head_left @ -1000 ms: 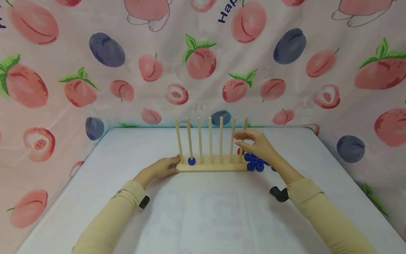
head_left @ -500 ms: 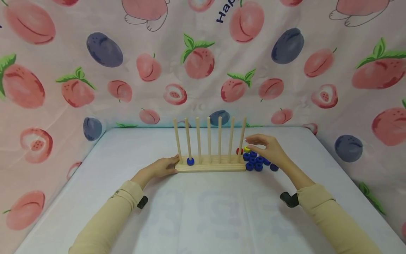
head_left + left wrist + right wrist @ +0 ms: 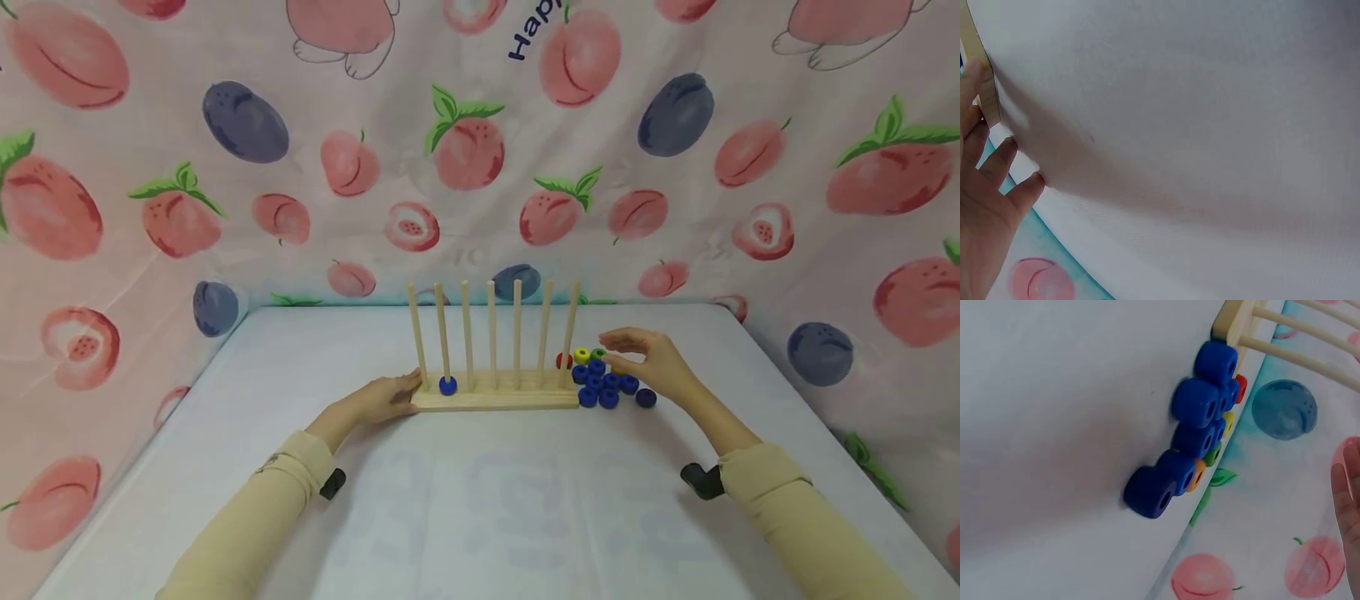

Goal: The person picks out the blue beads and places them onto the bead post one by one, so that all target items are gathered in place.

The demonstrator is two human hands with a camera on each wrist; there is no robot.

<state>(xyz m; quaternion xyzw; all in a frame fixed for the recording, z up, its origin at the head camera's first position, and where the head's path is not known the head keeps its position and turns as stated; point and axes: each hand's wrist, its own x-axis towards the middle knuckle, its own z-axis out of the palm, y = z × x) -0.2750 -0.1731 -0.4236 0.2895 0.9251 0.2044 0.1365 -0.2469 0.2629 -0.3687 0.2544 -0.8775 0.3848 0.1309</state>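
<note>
A wooden peg rack (image 3: 495,402) with a row of upright pegs stands mid-table. One blue bead (image 3: 447,386) sits at the bottom of its second peg from the left. My left hand (image 3: 378,398) holds the rack's left end, thumb in front; in the left wrist view some fingers spread down beside the wood (image 3: 990,100). By the rack's right end lies a cluster of blue beads (image 3: 1194,403). Behind them are a red bead (image 3: 564,361), a yellow one (image 3: 582,356), a green one (image 3: 597,354) and an orange one (image 3: 1196,475). My right hand (image 3: 654,365) hovers over the cluster's right side, thumb and fingers apart, holding nothing.
A darker blue bead (image 3: 646,398) lies at the cluster's right edge. The white tabletop (image 3: 480,508) stretches toward me. Behind it hangs a fruit-printed cloth (image 3: 465,50), which also flanks both sides. Dark devices (image 3: 702,481) sit at my wrists.
My right hand has moved right, from beside the rightmost pegs to over the beads, uncovering the yellow and green ones. My left hand stays at the rack's end.
</note>
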